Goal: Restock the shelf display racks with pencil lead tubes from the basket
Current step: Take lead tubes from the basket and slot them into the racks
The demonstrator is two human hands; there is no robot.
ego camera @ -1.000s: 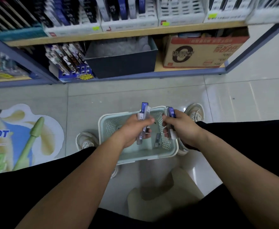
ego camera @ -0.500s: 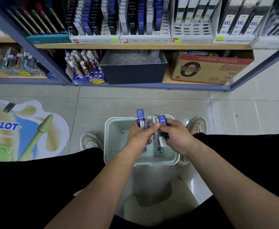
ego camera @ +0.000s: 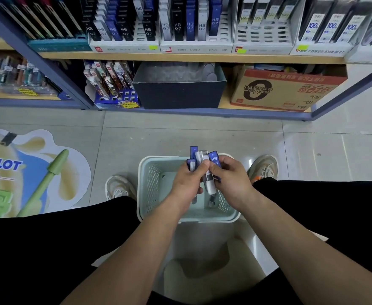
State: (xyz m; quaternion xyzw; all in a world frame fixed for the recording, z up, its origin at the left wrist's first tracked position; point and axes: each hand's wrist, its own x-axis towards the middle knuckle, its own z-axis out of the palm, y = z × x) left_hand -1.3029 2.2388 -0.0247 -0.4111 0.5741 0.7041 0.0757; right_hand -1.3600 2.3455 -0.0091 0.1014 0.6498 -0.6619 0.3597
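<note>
Tiled floor (ego camera: 202, 133) runs beneath shelf display racks (ego camera: 196, 29) stocked with HB 0.7 packs. Over the pale green basket (ego camera: 152, 186), left hand (ego camera: 185, 186) and right hand (ego camera: 231, 181) sit close together, each grip pinching pencil lead tubes (ego camera: 208, 179); another tube seemingly lies inside the basket.

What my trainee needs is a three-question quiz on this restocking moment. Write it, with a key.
1. True or false: the left hand and the right hand both hold pencil lead tubes over the basket.
2. The blue tube pinched by the right hand reads: A) HB 07 B) 2B 05 C) 4H 03.
3. Fill in: the box beside the dark bin is made of ____.
Key: 1 true; 2 A; 3 cardboard.
</note>
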